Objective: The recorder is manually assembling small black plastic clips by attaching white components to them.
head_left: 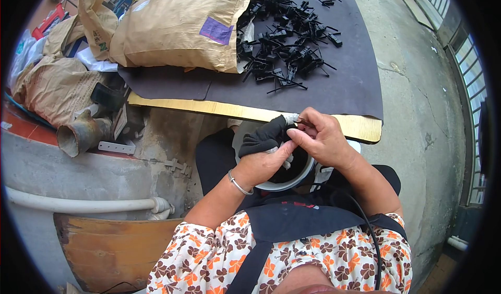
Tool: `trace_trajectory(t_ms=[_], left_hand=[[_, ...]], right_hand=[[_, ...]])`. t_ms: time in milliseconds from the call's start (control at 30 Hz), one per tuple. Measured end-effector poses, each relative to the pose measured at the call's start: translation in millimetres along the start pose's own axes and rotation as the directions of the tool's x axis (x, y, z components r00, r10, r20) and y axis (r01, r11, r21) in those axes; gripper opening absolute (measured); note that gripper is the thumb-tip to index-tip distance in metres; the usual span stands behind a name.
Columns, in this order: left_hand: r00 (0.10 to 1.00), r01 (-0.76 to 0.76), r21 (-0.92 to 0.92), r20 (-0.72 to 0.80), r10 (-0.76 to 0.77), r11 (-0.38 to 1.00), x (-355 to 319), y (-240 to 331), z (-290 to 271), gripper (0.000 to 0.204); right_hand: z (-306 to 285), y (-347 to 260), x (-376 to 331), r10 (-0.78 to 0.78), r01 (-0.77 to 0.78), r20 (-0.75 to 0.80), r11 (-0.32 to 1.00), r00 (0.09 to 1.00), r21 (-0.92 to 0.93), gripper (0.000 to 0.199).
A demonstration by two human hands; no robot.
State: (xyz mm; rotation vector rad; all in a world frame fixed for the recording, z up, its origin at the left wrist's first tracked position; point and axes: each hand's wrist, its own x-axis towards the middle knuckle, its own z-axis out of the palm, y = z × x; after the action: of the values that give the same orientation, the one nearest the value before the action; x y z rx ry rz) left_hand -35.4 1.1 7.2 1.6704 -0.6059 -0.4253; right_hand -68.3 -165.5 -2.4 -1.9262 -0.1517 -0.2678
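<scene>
My left hand (pixel 261 164) has black and grey cloth, like part of a glove, over its fingers. Those fingers are closed, and the cloth hides what they hold. My right hand (pixel 322 140) meets it at the fingertips, thumb and fingers pinched together. A small dark piece shows between the two hands, too little of it to name. Both hands are over a round, pale-rimmed bucket (pixel 284 183) with a dark inside, between my knees. Just beyond, on the table, lies a heap of black plastic parts (pixel 289 38) with thin prongs.
A large brown paper sack (pixel 172 30) lies on the dark-covered table (pixel 350 80), its mouth toward the heap. More crumpled sacks (pixel 55 88), a rusty pipe piece (pixel 78 136) and a white pipe (pixel 88 204) are at the left. A barred gate (pixel 472 85) stands at the right.
</scene>
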Motion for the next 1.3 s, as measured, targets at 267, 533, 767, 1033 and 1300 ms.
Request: trace_trajectory(t_ms=[267,533,767,1033,1300], left_hand=[[0.991,-0.133,0.116,-0.014,0.136,0.984,0,-5,2,0.031],[0.958,-0.220,0.331,-0.104,0.268,0.917,-3,-12,8,0.031],[0.928,-0.210,0.677,-0.090,0.363,0.705,-4,-17,15,0.033],[0.968,-0.161,0.113,-0.174,0.179,0.980,-2,-3,-2,0.036],[0.984,0.048,-0.195,-0.157,-0.079,0.980,-2,-6,-16,0.034]], right_hand=[[-1,9,-1,0.002,-0.016,0.088,0.986,0.996,0.165,0.022],[2,3,-2,-0.022,0.018,0.154,1.000,0.988,0.024,0.022],[24,17,-6,-0.032,0.032,0.006,0.997,0.999,0.077,0.025],[1,11,-3,-0.003,-0.018,0.102,0.978,0.995,0.206,0.020],[-5,12,0,-0.185,0.195,0.141,0.979,0.973,-0.065,0.012]])
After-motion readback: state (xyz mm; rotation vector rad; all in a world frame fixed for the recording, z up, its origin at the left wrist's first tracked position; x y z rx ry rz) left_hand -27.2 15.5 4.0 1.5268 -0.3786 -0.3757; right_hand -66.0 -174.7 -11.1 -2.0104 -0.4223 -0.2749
